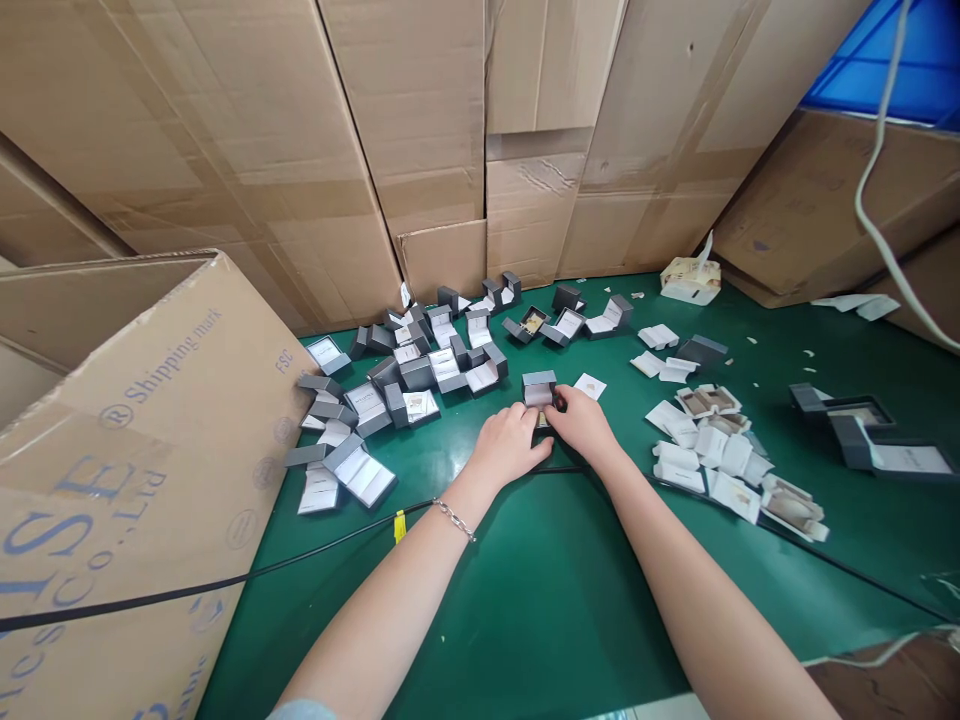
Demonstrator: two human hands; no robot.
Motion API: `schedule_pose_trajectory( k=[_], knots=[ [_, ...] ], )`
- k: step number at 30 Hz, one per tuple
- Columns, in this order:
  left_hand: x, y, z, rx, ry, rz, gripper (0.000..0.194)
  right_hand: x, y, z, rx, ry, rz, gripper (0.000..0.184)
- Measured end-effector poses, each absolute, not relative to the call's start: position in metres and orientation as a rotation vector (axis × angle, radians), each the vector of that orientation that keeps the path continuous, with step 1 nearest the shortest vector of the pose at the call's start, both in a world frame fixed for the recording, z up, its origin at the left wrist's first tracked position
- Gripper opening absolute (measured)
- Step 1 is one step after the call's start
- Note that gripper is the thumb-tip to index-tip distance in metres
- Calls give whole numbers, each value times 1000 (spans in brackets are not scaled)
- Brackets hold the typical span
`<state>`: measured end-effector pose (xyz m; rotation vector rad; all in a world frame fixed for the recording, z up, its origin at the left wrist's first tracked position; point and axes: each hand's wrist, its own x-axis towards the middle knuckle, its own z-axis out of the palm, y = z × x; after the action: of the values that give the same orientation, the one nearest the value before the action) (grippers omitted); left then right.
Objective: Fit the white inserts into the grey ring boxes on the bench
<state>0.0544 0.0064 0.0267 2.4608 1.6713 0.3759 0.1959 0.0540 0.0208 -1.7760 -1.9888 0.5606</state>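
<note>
A small grey hinged jewelry box [538,382] stands on the green table in front of me, its lid raised. My left hand [507,442] holds it from the left, fingers bent over its near edge and thumb low beside it. On the other side, my right hand [579,418] has its fingers pinched at the box's right edge. Between the hands the inside of the base is mostly hidden. Just behind my right hand lies a flat white card insert [590,386].
Many similar open boxes [444,368] crowd the left and back. Folded white inserts [720,447] are heaped at right, near more grey boxes [900,446]. A black cable [322,548] crosses the green table [517,600]. Cardboard cartons [135,480] border the left and back; a tissue pack [691,279] stands behind.
</note>
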Motion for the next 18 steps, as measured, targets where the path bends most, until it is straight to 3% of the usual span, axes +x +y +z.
schedule_pose_trajectory(
  k=[7,18],
  knots=[
    [55,8,25,2478,1674,372,35,191,57,19,-1868,-1970,530,9],
    [55,10,18,2447,1712,490,22,211,57,37,-1700,-1976,729,28]
  ],
)
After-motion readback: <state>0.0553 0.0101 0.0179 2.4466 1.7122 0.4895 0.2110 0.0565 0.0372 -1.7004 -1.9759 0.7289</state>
